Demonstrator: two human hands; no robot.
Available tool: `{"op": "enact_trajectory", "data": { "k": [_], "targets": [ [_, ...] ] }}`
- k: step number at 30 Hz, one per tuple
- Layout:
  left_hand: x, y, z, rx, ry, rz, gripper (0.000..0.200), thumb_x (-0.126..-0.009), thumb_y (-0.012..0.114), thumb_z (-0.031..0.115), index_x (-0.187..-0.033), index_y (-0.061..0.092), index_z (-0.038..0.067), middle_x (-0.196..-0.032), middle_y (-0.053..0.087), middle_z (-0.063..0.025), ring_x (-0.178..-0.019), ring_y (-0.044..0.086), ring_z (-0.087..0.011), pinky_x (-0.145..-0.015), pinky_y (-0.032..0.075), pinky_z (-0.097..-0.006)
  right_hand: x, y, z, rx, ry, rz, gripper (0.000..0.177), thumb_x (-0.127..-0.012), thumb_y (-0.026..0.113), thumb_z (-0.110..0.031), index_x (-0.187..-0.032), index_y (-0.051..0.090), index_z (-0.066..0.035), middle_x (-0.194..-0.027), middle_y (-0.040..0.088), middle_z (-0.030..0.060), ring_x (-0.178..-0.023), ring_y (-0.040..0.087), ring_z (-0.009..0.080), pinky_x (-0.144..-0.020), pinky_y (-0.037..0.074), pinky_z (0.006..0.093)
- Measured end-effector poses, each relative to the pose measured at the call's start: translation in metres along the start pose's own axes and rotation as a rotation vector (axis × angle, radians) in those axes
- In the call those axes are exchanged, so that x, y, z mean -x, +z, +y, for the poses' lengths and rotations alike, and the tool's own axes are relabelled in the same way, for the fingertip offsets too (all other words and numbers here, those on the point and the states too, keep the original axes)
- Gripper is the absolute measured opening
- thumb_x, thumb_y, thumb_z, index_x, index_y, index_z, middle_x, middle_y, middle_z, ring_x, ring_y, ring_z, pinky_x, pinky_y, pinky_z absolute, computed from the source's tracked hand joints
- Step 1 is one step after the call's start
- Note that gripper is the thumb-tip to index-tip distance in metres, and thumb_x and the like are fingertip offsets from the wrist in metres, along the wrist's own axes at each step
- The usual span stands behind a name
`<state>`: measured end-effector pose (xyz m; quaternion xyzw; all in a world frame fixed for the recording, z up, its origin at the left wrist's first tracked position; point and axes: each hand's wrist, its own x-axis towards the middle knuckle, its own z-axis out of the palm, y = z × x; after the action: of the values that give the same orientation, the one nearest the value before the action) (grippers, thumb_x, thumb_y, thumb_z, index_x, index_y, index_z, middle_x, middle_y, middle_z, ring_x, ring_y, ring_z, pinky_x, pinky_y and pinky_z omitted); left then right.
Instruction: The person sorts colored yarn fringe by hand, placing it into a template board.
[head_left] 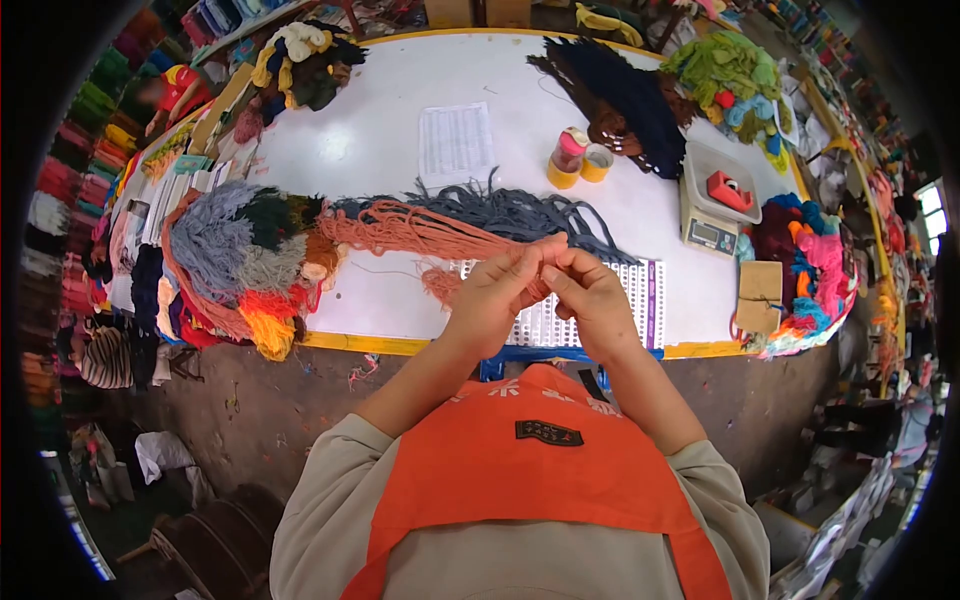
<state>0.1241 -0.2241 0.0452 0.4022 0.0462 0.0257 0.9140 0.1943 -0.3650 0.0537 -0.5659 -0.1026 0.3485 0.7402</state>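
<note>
My left hand point(497, 290) and my right hand point(590, 300) meet in front of me, fingertips pinched together over the table's near edge. Between them is the end of a pink yarn hank point(430, 228), whose strands stretch left across the table. Beneath and behind it lies a bundle of blue-grey yarn point(510, 215). Under my hands is a white board with rows of holes point(635, 300) and a purple strip along its right side. A loose tuft of pink yarn point(440, 285) rests left of my left hand. The exact finger grip on the strands is partly hidden.
Mixed yarn skeins point(215, 240) heap at the left. A printed sheet point(455, 140), pink-topped jar point(568, 155), tape roll point(596, 162) and dark yarn point(630, 100) lie farther back. A scale point(710, 232) bearing a plastic tray stands right. Another person point(182, 92) is at far left.
</note>
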Motion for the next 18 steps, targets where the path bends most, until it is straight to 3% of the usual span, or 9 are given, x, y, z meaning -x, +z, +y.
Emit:
{"op": "enact_trajectory", "data": {
  "k": [3, 7, 10, 11, 13, 15, 16, 18],
  "targets": [
    [0.000, 0.003, -0.004, -0.130, 0.019, 0.036, 0.036, -0.105, 0.042, 0.023, -0.126, 0.057, -0.002, -0.138, 0.053, -0.0141, -0.115, 0.058, -0.0189, -0.097, 0.050, -0.0345, 0.000, 0.000, 0.002, 0.081, -0.039, 0.010, 0.011, -0.093, 0.065, -0.017, -0.099, 0.065, -0.008, -0.081, 0.060, -0.0035, -0.066, 0.049, 0.0018, -0.055, 0.039, 0.0181],
    [-0.006, -0.007, -0.006, -0.143, 0.058, 0.074, 0.035, -0.103, 0.047, 0.025, -0.123, 0.060, 0.000, -0.134, 0.055, -0.0109, -0.117, 0.056, -0.0157, -0.092, 0.051, -0.0308, -0.002, -0.007, -0.002, -0.298, 0.100, -0.015, 0.009, -0.096, 0.060, -0.017, -0.099, 0.060, -0.009, -0.079, 0.058, -0.0034, -0.065, 0.048, 0.0044, -0.056, 0.040, 0.0198],
    [-0.014, -0.012, 0.004, -0.140, 0.067, 0.168, 0.032, -0.104, 0.043, 0.026, -0.107, 0.060, 0.000, -0.112, 0.067, -0.0173, -0.091, 0.067, -0.0187, -0.078, 0.057, -0.0326, 0.006, -0.021, -0.015, -0.444, 0.284, -0.302, 0.007, -0.097, 0.057, -0.017, -0.099, 0.055, -0.010, -0.071, 0.045, -0.0058, -0.057, 0.038, 0.0037, -0.050, 0.031, 0.0202],
    [-0.013, -0.014, 0.018, -0.129, -0.007, 0.179, 0.033, -0.105, 0.041, 0.029, -0.098, 0.057, 0.001, -0.088, 0.069, -0.0174, -0.070, 0.067, -0.0210, -0.071, 0.058, -0.0324, 0.012, -0.025, -0.018, -0.370, 0.342, -0.223, 0.010, -0.097, 0.057, -0.020, -0.096, 0.057, -0.011, -0.066, 0.037, -0.0069, -0.054, 0.034, 0.0035, -0.049, 0.027, 0.0196],
    [-0.009, -0.033, 0.037, -0.063, 0.028, 0.232, 0.032, -0.104, 0.043, 0.030, -0.095, 0.058, 0.004, -0.065, 0.060, -0.0047, -0.052, 0.055, -0.0134, -0.054, 0.050, -0.0259, 0.016, -0.059, -0.014, -0.153, 0.224, -0.102, 0.014, -0.097, 0.058, -0.024, -0.092, 0.058, -0.011, -0.062, 0.038, -0.0076, -0.051, 0.033, 0.0038, -0.048, 0.027, 0.0201],
    [-0.006, -0.087, 0.054, 0.245, 0.030, 0.200, 0.025, -0.103, 0.046, 0.027, -0.095, 0.059, 0.006, -0.055, 0.038, 0.0058, -0.045, 0.036, -0.0059, -0.043, 0.032, -0.0214, 0.013, -0.111, -0.003, 0.194, -0.113, 0.244, 0.018, -0.098, 0.056, -0.028, -0.091, 0.059, -0.011, -0.063, 0.046, -0.0068, -0.052, 0.037, 0.0038, -0.048, 0.030, 0.0207],
    [-0.001, -0.108, 0.067, 0.265, 0.030, 0.277, 0.023, -0.102, 0.047, 0.025, -0.095, 0.059, 0.007, -0.055, 0.032, 0.0070, -0.045, 0.029, -0.0047, -0.042, 0.026, -0.0217, 0.009, -0.130, -0.005, 0.400, -0.315, 0.419, 0.028, -0.099, 0.054, -0.037, -0.086, 0.056, -0.013, -0.063, 0.041, -0.0058, -0.052, 0.036, 0.0037, -0.048, 0.029, 0.0217],
    [0.012, -0.147, 0.094, 0.311, 0.028, 0.380, 0.020, -0.102, 0.049, 0.022, -0.098, 0.060, 0.006, -0.055, 0.026, 0.0081, -0.046, 0.023, -0.0034, -0.041, 0.021, -0.0215, 0.006, -0.212, 0.010, 0.393, -0.399, 0.724, 0.023, -0.100, 0.053, -0.034, -0.091, 0.058, -0.013, -0.076, 0.048, -0.0055, -0.063, 0.040, 0.0040, -0.056, 0.036, 0.0222]
  ]
}}
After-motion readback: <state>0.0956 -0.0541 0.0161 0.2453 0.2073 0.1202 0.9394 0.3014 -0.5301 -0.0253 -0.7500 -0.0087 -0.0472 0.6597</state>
